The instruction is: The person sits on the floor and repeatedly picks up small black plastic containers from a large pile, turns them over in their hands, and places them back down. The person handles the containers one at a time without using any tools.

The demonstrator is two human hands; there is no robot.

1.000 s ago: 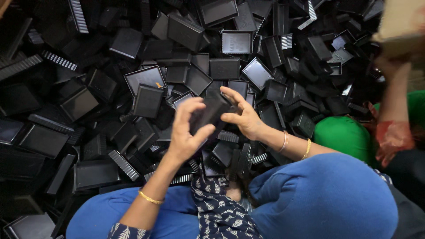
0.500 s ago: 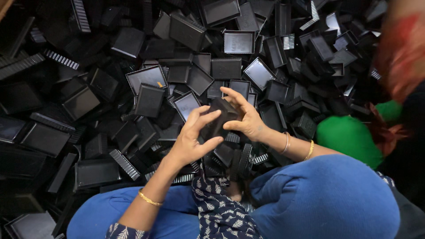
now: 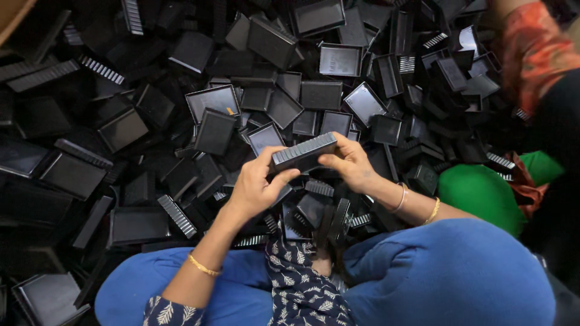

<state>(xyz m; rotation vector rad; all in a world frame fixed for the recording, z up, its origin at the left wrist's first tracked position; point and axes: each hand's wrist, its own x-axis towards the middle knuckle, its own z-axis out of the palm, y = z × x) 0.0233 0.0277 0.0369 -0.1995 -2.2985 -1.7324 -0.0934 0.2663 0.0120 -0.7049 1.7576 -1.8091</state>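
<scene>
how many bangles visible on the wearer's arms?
3. One thin gold bangle sits on the left forearm, well back from the left hand. Two gold bangles sit on the right wrist behind the right hand. Sleeves may hide more.

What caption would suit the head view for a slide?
Both hands, left hand and right hand, hold a ribbed black tray edge-on above a pile of black trays.
</scene>
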